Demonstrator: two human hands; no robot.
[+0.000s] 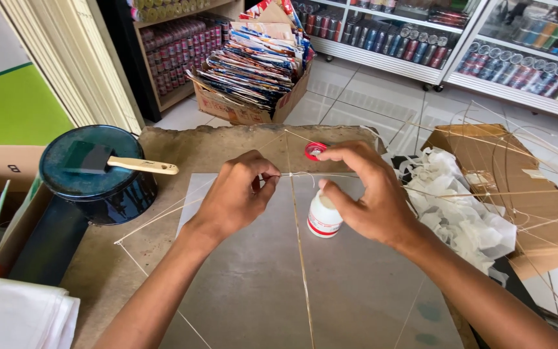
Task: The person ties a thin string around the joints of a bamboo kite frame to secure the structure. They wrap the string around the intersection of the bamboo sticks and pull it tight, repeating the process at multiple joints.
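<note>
Bamboo, thin and pale, makes the two crossing sticks that lie on the grey sheet in front of me: one runs away from me down the middle, the other bows across it. From my head camera, my left hand is closed in a pinch at the crossing, thumb and forefinger pressed on the white thread just where the sticks meet. My right hand arches over the same spot with fingers curled and narrow; its fingertips seem to grip the thread's other end, though the thread is too fine for me to be sure. Under that palm stands a small white bottle with a red band, touching the heel of my thumb. Its red cap lies open just beyond my fingers on the worn tabletop.

To my left sits a dark blue round tin with a foam brush resting across its lid. To my right lies crumpled white paper, and beyond it brown cardboard under more thin frames. Behind the table a cardboard box holds stacked printed sheets.
</note>
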